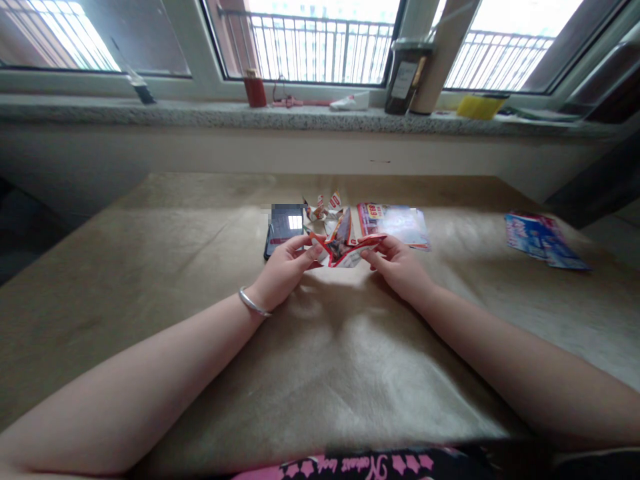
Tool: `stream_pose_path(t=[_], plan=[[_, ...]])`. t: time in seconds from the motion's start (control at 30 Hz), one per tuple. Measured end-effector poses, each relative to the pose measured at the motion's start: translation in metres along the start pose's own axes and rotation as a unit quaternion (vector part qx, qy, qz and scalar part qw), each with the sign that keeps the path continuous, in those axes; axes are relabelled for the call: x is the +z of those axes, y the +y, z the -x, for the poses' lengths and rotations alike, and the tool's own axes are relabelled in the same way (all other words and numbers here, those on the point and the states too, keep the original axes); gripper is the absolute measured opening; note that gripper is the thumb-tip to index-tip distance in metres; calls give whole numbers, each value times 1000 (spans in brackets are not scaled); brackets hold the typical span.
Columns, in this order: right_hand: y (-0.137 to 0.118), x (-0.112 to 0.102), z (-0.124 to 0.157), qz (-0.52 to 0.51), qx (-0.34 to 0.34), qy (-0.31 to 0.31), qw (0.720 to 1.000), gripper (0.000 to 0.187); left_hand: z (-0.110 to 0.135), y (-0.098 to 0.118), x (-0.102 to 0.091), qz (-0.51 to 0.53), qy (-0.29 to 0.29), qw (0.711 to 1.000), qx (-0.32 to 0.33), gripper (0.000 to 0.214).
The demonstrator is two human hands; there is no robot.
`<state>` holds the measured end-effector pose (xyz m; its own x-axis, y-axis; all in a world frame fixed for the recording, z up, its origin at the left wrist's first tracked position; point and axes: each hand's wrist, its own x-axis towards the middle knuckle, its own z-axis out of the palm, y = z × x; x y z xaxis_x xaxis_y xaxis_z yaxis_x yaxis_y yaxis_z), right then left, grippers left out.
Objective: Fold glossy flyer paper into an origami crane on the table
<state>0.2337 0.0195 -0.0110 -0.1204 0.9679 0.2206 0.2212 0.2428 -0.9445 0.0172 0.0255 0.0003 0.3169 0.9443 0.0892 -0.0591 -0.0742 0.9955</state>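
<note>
Between my two hands is a folded piece of printed paper, red, white and dark, with a peaked flap standing up in its middle. My left hand pinches its left end between thumb and fingers; a silver bangle is on that wrist. My right hand pinches the right end the same way. Just behind it stands another folded paper piece with pointed tips and red lettering. A phone lies behind my left hand, its screen partly blurred out. Behind my right hand is a stack of printed leaflets.
More blue leaflets are fanned out on the right of the brown table. Beyond the table, the stone windowsill holds a red cylinder, a dark lidded container and a yellow object.
</note>
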Motion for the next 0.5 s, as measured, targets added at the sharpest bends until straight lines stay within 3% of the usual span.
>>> stream_pose_path(t=[0.17, 0.3, 0.5], plan=[[-7, 2, 1, 33, -39, 4, 999, 20, -1, 1, -1, -162, 38, 980, 109, 33], [-8, 3, 2, 12, -43, 9, 999, 24, -1, -2, 1, -95, 9, 993, 75, 38], [-3, 10, 0, -55, -22, 30, 998, 41, -2, -6, 4, -85, 48, 991, 97, 32]])
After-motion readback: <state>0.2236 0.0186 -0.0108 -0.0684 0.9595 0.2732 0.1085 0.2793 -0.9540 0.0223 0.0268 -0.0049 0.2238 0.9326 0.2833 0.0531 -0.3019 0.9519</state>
